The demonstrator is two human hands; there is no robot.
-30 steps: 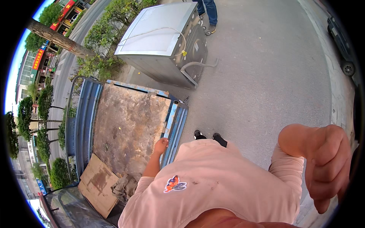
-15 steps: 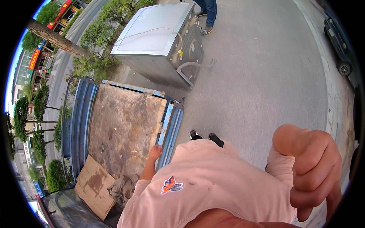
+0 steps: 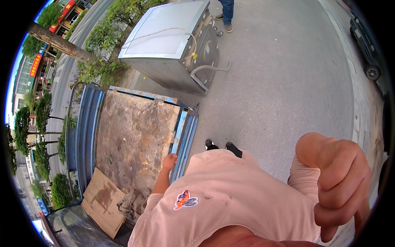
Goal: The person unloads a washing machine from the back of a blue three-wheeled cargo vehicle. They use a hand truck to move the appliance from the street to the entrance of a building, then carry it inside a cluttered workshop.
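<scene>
My left hand rests on the top edge of the blue side rail of a small truck bed, fingers curled over it. The rusty brown bed floor lies to the left of that hand. Raised close to the camera at the right, my right hand has its fingers curled in and its thumb up, with nothing visible in it. My pink shirt with a butterfly patch fills the lower middle, and my black shoes stand on the asphalt beside the truck.
A grey box-shaped appliance with a hose lies on the pavement beyond the truck. Another person's legs stand behind it. Cardboard and a crumpled sack sit in the bed's near end. A dark car is parked far right.
My right hand has come closer to the camera and looks larger. My left hand has slid a little nearer along the rail.
</scene>
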